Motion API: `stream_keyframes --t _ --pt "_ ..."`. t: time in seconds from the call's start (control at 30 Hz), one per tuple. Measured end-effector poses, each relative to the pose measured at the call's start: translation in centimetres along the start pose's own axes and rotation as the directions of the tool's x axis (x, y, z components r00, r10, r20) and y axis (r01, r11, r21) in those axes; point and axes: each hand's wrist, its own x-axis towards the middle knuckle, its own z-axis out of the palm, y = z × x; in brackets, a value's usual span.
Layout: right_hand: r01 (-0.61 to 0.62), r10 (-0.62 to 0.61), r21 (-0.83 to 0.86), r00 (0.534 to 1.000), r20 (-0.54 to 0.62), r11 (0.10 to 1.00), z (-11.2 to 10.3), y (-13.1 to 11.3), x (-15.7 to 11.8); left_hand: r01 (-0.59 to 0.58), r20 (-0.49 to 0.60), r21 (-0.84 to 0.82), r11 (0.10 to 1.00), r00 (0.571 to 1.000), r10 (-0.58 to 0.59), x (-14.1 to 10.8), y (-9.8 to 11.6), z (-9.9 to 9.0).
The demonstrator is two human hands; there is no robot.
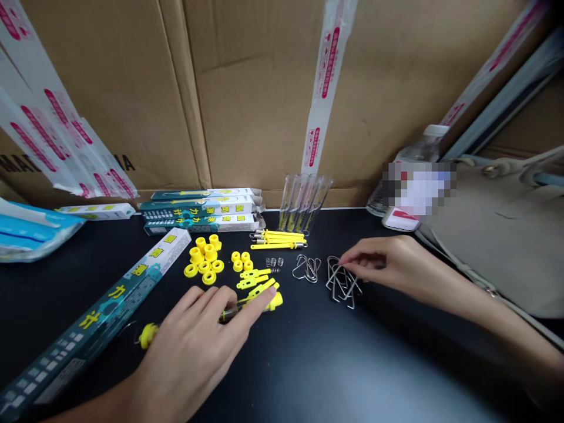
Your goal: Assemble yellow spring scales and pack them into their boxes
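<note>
My left hand [194,341] is closed over a tubular spring scale [276,301], low over the dark table. Yellow caps stick out at both ends, and a thin wire hook shows at the left one; my fingers hide most of the tube. On the right, my right hand [390,264] pinches a bent wire hook at the top of a tangled pile of wire hooks [342,286]. Smaller wire clips [307,268] lie left of that pile. Between the hands are yellow flat-ended rods [253,283] and small coil springs [274,262].
Yellow caps [210,252] and smaller rings [241,260] sit mid-left. Behind are yellow rods with springs [278,239], upright clear tubes [305,202] and stacked boxes [202,210]. A long box [99,311] lies left; a bottle [429,144] and bag [497,235] stand right.
</note>
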Motion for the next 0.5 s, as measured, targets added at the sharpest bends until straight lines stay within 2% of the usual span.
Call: stream_keyframes --t 0.2,0.3,0.4,0.5 --pt "-0.125 0.117 0.136 0.991 0.061 0.983 -0.9 0.4 -0.3 0.013 -0.026 0.029 1.0 1.0 -0.012 -0.1 0.1 0.1" --pt "-0.161 0.133 0.264 0.984 0.121 0.951 -1.4 0.4 -0.3 0.004 -0.018 0.046 0.999 1.0 -0.003 -0.1 0.2 0.2" --pt "-0.186 0.108 0.441 0.975 0.196 0.878 -1.7 -0.4 -0.2 0.009 -0.009 0.084 0.996 1.0 -0.008 0.1 0.3 0.3" --pt "-0.222 0.08 0.61 0.965 0.251 0.761 -1.1 -1.9 -0.2 0.022 -0.031 0.132 0.991 0.999 -0.018 0.3 0.4 0.2"
